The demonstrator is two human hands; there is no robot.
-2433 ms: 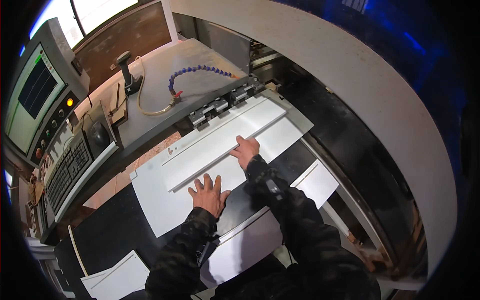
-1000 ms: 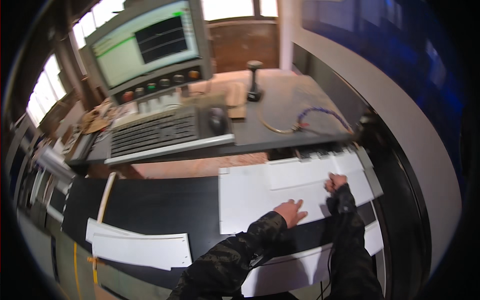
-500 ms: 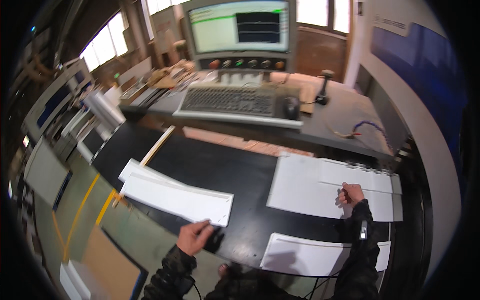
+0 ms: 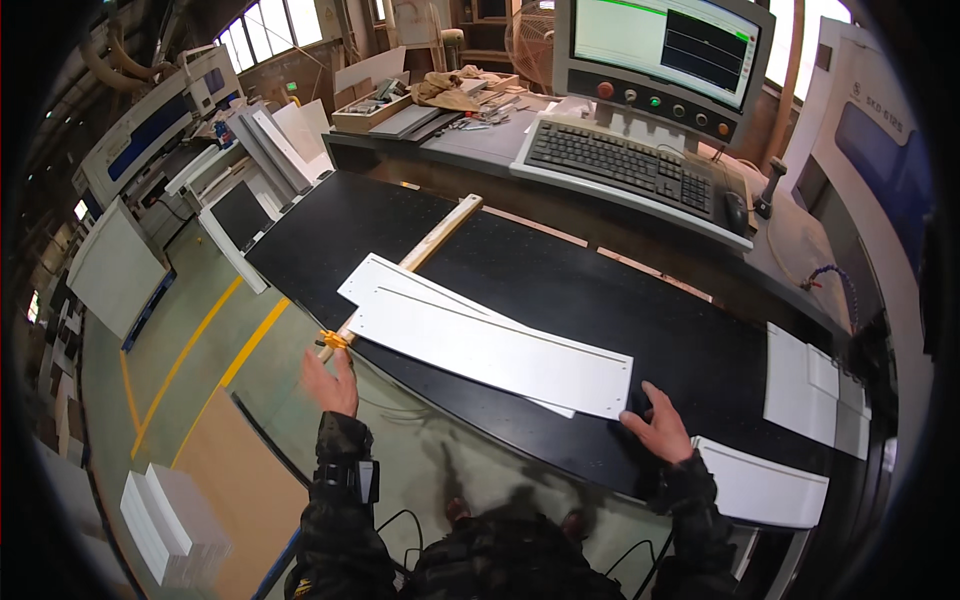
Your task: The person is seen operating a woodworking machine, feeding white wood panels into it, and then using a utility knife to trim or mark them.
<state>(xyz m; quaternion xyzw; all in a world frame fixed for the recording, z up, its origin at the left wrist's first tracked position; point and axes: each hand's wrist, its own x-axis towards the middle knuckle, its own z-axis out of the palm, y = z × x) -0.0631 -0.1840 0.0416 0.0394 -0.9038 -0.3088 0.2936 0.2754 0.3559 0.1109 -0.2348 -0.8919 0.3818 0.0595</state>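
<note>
The top white panel [image 4: 490,350] lies at ten o'clock from the right hand [image 4: 662,428], whose thumb and fingers stand apart by its corner, contact unclear. From the left hand [image 4: 332,388], likewise parted, it lies between two and three o'clock.

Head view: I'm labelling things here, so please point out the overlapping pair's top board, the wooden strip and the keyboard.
Top board [image 4: 492,349]: head view, middle of its upper face.
Wooden strip [image 4: 441,233]: head view, stretch toward its far end.
Keyboard [image 4: 618,168]: head view, middle of its keys.
</note>
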